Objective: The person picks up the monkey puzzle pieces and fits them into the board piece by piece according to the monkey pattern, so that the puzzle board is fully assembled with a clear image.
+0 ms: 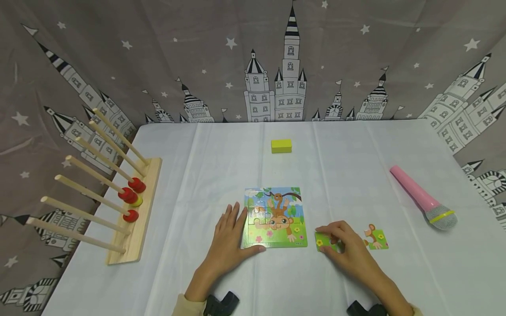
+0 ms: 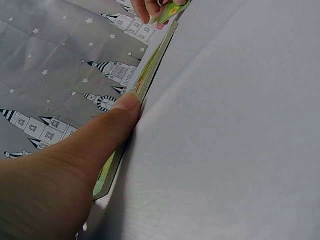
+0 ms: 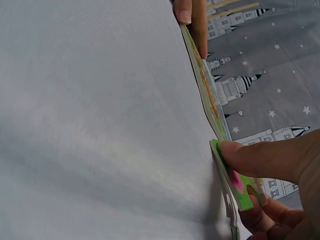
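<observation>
A square jigsaw puzzle (image 1: pixel 280 228) with a monkey hanging from a branch lies flat at the middle of the table. My left hand (image 1: pixel 230 241) rests at its left side with fingers extended; the thumb (image 2: pixel 112 125) lies on the near edge. To the right of the puzzle, my right hand (image 1: pixel 348 248) pinches a green puzzle piece (image 1: pixel 322 240) between thumb and fingers. The right wrist view shows this puzzle piece (image 3: pixel 242 192) tilted, with a pink flower on it. Another puzzle piece (image 1: pixel 378 239), green with part of a monkey, lies just beyond the right hand.
A yellow block (image 1: pixel 281 146) sits behind the puzzle. At the left stands a wooden peg rack (image 1: pixel 148 210) with red rings (image 1: pixel 128 195) and a yellow one on its pegs. A pink toy microphone (image 1: pixel 419 193) lies at the right. A castle-print cloth (image 1: pixel 221 61) hangs behind the table.
</observation>
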`<control>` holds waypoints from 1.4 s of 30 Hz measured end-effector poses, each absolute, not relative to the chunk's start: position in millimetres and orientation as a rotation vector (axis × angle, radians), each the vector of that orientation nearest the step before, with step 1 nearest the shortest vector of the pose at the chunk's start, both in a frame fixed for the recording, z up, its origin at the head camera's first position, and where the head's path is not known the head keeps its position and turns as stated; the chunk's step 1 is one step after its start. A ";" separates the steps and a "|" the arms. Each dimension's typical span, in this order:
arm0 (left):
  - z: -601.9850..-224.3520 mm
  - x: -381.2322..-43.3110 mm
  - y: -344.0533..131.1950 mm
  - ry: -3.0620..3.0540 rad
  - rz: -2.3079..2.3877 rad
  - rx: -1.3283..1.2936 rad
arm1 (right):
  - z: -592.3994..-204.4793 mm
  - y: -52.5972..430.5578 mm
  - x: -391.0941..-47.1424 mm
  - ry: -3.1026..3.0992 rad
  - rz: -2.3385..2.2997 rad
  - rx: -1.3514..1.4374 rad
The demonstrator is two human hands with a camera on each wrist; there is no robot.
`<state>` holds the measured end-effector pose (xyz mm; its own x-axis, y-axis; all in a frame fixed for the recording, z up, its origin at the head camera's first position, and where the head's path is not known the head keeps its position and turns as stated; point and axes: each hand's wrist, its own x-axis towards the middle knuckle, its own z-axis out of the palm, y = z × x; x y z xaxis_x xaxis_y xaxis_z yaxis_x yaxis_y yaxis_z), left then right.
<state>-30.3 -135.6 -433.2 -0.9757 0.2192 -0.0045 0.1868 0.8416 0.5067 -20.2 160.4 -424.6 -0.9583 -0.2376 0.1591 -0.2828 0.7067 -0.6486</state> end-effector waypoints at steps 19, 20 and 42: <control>-433.4 -29.3 -135.5 2.951 0.813 0.322 | -425.7 158.2 -19.1 -2.775 1.151 0.501; -433.4 -29.3 -135.4 2.952 0.817 0.323 | -425.2 158.2 -18.9 -2.783 1.150 0.493; -430.9 -30.0 -134.9 2.951 0.835 0.327 | -416.8 158.0 -31.1 -2.749 1.207 0.551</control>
<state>-30.0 -134.9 -430.9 -0.9759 0.2183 0.0029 0.1875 0.8311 0.5235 -31.1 158.0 -416.8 -0.9311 -0.2891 0.2225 -0.3595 0.6228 -0.6949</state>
